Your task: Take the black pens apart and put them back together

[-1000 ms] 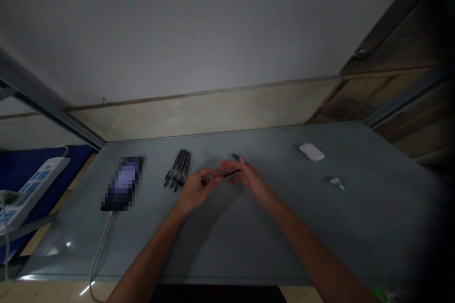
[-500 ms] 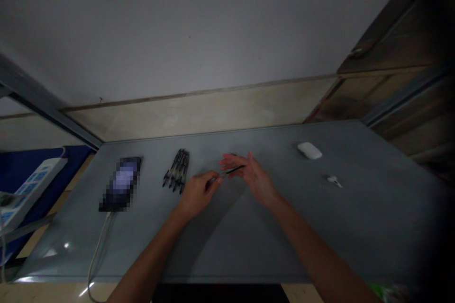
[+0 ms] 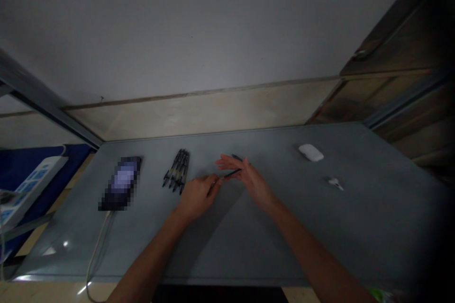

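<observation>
A slim dark pen [image 3: 232, 173] spans the gap between my two hands, just above the grey table. My left hand [image 3: 199, 195] is closed around its near end, with thumb and fingertips pinched on it. At the far end, my right hand [image 3: 253, 183] has its thumb down against the pen's dark tip, while its fingers stretch out to the left. Another dark, pen-like piece [image 3: 236, 156] shows just beyond the right hand, partly hidden by it. Left of my hands, several black pens [image 3: 177, 170] lie side by side in a bunch.
On the grey table [image 3: 284, 255], a phone [image 3: 122, 182] with a white cable [image 3: 94, 255] lies at the left. A white earbud case [image 3: 311, 152] and a loose earbud [image 3: 335, 183] sit at the right. A power strip [image 3: 31, 189] is beyond the left edge; a wall rises behind.
My right thumb has come down toward the pen's tip, and the right hand has tilted slightly. More of the dark piece behind it shows. The left hand keeps its grip.
</observation>
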The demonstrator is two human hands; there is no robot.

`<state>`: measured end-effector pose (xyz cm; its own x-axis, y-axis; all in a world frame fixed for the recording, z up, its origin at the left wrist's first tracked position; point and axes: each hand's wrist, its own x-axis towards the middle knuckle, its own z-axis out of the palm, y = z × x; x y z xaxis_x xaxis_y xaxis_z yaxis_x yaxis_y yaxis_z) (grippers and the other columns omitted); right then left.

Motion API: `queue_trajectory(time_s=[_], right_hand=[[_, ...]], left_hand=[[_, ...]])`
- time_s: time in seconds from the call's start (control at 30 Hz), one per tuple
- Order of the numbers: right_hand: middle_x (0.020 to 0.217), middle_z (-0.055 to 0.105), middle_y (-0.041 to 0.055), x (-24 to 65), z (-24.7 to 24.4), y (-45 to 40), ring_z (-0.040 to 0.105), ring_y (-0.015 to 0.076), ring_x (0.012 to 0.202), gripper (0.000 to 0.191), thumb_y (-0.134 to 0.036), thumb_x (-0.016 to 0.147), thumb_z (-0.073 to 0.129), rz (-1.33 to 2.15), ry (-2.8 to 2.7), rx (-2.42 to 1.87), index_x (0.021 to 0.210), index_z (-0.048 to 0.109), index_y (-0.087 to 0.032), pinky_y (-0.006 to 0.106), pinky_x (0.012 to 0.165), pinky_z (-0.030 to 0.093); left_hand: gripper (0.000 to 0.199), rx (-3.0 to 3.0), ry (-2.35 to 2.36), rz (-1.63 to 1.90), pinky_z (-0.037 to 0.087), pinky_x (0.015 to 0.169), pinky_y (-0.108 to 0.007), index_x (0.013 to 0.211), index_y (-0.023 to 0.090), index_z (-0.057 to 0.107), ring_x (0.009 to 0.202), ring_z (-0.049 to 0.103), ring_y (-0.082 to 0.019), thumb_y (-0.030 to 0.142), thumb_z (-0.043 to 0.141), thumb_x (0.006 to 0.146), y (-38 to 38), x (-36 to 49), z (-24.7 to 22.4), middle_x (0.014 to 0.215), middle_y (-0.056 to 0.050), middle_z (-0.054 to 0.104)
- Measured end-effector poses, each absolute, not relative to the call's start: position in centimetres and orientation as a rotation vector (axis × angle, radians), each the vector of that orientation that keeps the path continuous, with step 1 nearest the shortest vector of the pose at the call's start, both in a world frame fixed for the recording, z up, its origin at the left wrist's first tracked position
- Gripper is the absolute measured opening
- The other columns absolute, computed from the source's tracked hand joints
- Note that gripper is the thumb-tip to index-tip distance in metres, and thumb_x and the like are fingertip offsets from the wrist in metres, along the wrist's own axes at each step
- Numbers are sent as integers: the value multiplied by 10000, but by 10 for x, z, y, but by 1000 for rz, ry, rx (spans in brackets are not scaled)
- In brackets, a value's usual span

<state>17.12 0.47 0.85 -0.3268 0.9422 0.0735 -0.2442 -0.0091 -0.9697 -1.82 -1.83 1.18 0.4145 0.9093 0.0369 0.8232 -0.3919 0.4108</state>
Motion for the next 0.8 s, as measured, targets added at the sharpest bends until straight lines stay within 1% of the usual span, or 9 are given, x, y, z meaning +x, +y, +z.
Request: queue_trajectory(time_s=[0.13, 0.2, 0.27, 0.33, 0.4, 0.5, 0.6, 0.73, 0.8], right_hand=[[1310, 673, 87, 170, 7, 1, 580, 270, 1259, 635, -667, 988, 261, 1539, -1380, -830, 1309, 655, -285, 476, 1025, 466], [1366, 641, 65, 169, 6, -2, 528, 255, 1328, 608, -632, 1008, 248, 1516, -1477, -835, 1342, 630, -297, 490, 1128, 375], [1447, 578, 37, 166, 5, -6, 455, 231, 1397, 558, -594, 1023, 272, 1482, -1586, -830, 1376, 600, -313, 478, 1207, 264], [1516, 504, 21, 162, 5, -11, 396, 216, 1440, 524, -565, 1027, 313, 1445, -1690, -822, 1425, 550, -319, 460, 1239, 197], [1559, 446, 17, 158, 6, -15, 360, 208, 1461, 518, -538, 1030, 345, 1402, -1770, -816, 1485, 471, -324, 456, 1247, 181], [1603, 370, 6, 155, 6, -17, 309, 201, 1488, 521, -498, 1034, 380, 1344, -1876, -798, 1531, 383, -344, 459, 1248, 186], [1605, 366, 2, 158, 6, -15, 333, 210, 1478, 483, -470, 1034, 404, 1263, -1977, -767, 1505, 424, -367, 460, 1231, 242], [1492, 531, 29, 167, 4, -11, 476, 214, 1385, 462, -416, 1055, 352, 1034, -2013, -762, 1506, 430, -354, 460, 1174, 356], [1375, 631, 52, 172, 3, -7, 587, 223, 1262, 467, -399, 1058, 329, 898, -1954, -855, 1510, 427, -334, 460, 1092, 448]], left_hand=[[371, 2341, 1465, 393, 490, 692, -300, 1057, 187, 652, 806, 707, -220, 398, 347, 1045, -20, -17, 12, 930, -63, 736], [373, 2318, 1443, 421, 504, 710, -309, 1082, 186, 648, 812, 710, -223, 403, 346, 1044, -20, -16, 9, 935, -64, 737], [379, 2289, 1417, 464, 518, 722, -322, 1112, 179, 643, 812, 714, -227, 414, 355, 1039, -20, -15, 6, 936, -71, 740], [383, 2271, 1401, 508, 530, 719, -335, 1141, 160, 639, 808, 717, -236, 408, 367, 1033, -20, -15, 0, 939, -88, 744], [379, 2277, 1392, 538, 540, 713, -349, 1140, 136, 645, 808, 719, -247, 372, 369, 1027, -19, -15, -6, 949, -112, 744], [359, 2298, 1370, 553, 550, 721, -369, 1123, 112, 659, 837, 720, -267, 309, 383, 1005, -19, -17, -13, 974, -140, 745], [344, 2277, 1386, 566, 549, 735, -375, 1128, 109, 666, 859, 724, -279, 292, 411, 989, -17, -19, -12, 983, -148, 751], [352, 2155, 1513, 675, 524, 699, -322, 1135, 154, 655, 792, 721, -235, 343, 379, 1025, -15, -21, -2, 905, -96, 752], [351, 2117, 1576, 721, 501, 666, -291, 1161, 182, 633, 744, 710, -207, 380, 371, 1037, -14, -23, 2, 860, -61, 744]])
